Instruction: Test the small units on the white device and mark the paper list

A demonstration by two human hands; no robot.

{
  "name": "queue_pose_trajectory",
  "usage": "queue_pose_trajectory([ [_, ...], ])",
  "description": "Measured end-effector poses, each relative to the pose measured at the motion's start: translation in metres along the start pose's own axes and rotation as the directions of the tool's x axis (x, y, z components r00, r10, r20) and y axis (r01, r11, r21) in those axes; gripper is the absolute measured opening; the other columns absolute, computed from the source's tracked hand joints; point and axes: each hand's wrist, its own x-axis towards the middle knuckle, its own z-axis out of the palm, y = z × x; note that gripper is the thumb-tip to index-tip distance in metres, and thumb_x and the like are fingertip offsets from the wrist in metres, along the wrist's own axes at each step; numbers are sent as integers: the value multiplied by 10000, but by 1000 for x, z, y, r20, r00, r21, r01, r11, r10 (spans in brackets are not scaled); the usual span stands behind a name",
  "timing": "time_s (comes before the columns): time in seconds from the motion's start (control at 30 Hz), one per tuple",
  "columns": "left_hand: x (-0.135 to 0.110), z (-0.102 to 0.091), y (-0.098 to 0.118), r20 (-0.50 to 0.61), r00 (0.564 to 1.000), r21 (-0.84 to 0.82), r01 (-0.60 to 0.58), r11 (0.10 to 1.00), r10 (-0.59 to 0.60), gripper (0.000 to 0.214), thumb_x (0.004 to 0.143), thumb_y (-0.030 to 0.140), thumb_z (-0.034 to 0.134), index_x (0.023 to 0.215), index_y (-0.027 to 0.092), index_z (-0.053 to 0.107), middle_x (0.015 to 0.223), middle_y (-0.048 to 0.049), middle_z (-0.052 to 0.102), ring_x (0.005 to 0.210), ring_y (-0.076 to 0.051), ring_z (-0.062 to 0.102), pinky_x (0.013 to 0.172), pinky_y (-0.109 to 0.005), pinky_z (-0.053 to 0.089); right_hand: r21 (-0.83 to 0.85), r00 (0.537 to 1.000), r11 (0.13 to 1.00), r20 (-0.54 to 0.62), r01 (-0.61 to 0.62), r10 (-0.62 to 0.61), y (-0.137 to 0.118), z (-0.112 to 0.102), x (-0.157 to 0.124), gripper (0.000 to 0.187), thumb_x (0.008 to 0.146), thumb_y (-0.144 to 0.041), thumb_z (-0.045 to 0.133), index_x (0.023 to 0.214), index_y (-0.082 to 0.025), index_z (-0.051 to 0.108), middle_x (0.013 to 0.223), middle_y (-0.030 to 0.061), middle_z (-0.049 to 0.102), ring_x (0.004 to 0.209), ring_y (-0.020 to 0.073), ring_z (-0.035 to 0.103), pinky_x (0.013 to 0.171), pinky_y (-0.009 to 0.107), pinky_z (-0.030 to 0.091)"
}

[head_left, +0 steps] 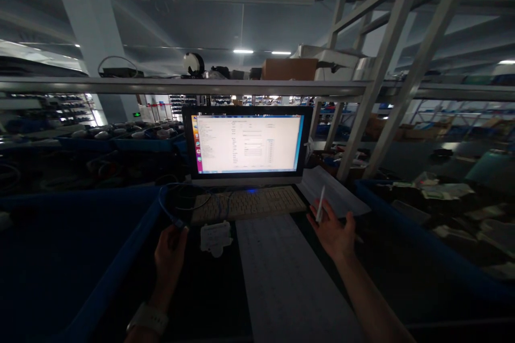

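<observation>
My left hand is closed on the end of a blue cable, which loops up and back toward the keyboard. To the right of that hand lies a small white device with tabs along its edge, flat on the dark bench. My right hand is palm up with its fingers partly spread, and a slim white pen rests between them. Between the two hands runs a long sheet of paper, with faint print on it. The beige keyboard sits just beyond the paper.
A lit monitor stands behind the keyboard, and another paper lies at its right. Blue bins flank the bench: the left bin and the right bin, which holds bagged parts. Overhead is a shelf carrying a cardboard box, beside a metal frame.
</observation>
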Motion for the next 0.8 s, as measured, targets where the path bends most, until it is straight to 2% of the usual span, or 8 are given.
queue_pose_trajectory([
  [0.1,0,0,2,2,1000,19,-4,1000,4,485,554,533,652,866,167,586,842,-75,664,820,-243,640,766,-390,518,9,1000,1000,-18,-16,16,-1,2,-1,605,668,-774,426,1005,-319,640,1272,13,541,1247,235,422,1016,451,377],
  [0.27,1,0,-1,-5,1000,16,-10,1000,10,488,555,534,655,871,169,586,866,-81,667,824,-241,643,751,-384,525,56,999,997,-9,-45,45,0,2,0,559,654,-765,456,896,-301,652,1193,34,602,1222,241,449,1014,451,365],
  [0.47,3,0,-7,-6,999,10,-47,999,47,479,563,521,658,880,168,589,849,-76,672,798,-230,646,737,-376,531,3,999,1000,-51,-13,13,1,0,1,593,672,-772,412,1013,-337,627,1345,-27,482,1304,232,344,1013,463,362],
  [0.63,1,0,-4,5,999,4,-43,999,43,476,566,512,658,887,167,588,869,-80,670,822,-234,644,761,-383,529,28,1000,999,2,-25,25,1,1,1,517,670,-761,457,919,-341,628,1284,-17,535,1270,232,391,1005,481,366],
  [0.8,0,1,2,-5,1000,4,-18,1000,18,459,561,513,648,863,174,583,848,-73,669,814,-234,644,754,-382,535,29,997,999,-54,-46,47,1,5,-1,559,667,-761,447,1004,-350,618,1340,-34,476,1306,236,337,1022,490,349],
])
